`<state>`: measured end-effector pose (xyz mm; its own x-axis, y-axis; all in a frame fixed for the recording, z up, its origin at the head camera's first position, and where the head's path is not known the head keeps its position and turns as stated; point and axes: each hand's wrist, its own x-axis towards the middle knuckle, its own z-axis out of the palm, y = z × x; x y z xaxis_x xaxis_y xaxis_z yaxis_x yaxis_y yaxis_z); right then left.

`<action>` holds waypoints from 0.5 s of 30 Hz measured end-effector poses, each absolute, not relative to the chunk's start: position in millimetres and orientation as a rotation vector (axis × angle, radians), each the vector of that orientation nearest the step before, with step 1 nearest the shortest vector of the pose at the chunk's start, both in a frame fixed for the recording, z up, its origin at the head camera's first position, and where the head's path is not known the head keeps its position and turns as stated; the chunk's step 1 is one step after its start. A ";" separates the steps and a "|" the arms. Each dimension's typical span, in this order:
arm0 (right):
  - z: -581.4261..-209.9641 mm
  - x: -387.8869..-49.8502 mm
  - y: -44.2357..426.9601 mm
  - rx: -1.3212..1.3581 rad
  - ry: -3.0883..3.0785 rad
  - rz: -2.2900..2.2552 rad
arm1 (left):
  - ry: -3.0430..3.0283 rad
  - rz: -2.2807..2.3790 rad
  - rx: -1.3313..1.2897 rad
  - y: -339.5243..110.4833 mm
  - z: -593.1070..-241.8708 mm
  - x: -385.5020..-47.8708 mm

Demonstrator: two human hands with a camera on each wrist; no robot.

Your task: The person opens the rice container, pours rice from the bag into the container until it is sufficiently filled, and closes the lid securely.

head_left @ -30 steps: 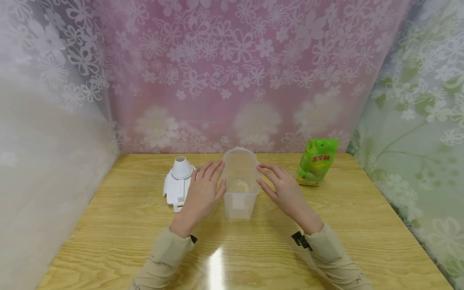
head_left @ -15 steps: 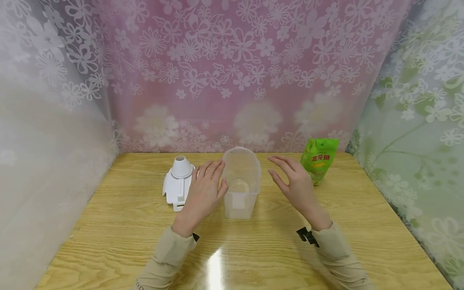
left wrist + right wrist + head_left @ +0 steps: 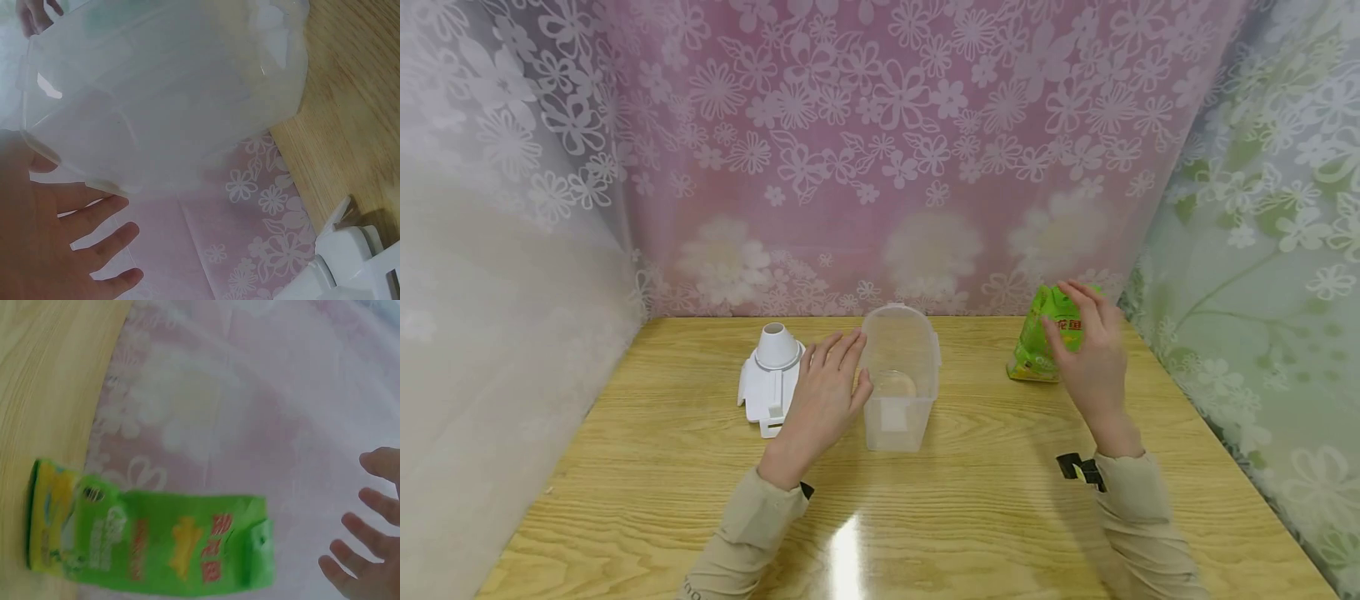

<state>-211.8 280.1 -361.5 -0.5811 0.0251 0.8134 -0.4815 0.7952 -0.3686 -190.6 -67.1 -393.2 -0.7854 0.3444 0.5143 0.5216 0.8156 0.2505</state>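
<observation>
A clear plastic container stands upright on the table with its open top up. At its left rim rests my left hand, its fingers extended. In the left wrist view, the thumb and index finger of that hand lie against the container's edge. My right hand is slightly blurred in front of a green bag with yellow and red print, partly hiding it. In the right wrist view the fingers are spread apart from the bag.
A white plastic lid with a cone-shaped spout lies left of the container, partly behind my left hand. The wooden table ends at a pink floral curtain behind, with pale curtains on both sides.
My right hand has left the container's right rim and moved right to the green bag. The left hand has stayed at the container, which stands about where it was.
</observation>
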 end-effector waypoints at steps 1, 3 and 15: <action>-363.7 -214.4 286.5 0.301 -2.087 0.729 | -2.543 -0.535 -0.646 -67.1 -393.4 -190.6; -367.6 -218.7 299.4 0.236 -2.094 0.748 | -2.533 -0.536 -0.651 -67.1 -393.3 -190.6; -401.2 -237.1 348.9 -0.050 -2.464 1.218 | -2.544 -0.552 -0.663 -66.5 -393.8 -190.1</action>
<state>-237.1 348.9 -401.2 -0.9234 0.2009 0.3270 -0.1379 0.6216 -0.7711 -190.1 -66.5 -393.8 -0.7825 0.3532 0.5128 0.5340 0.8042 0.2608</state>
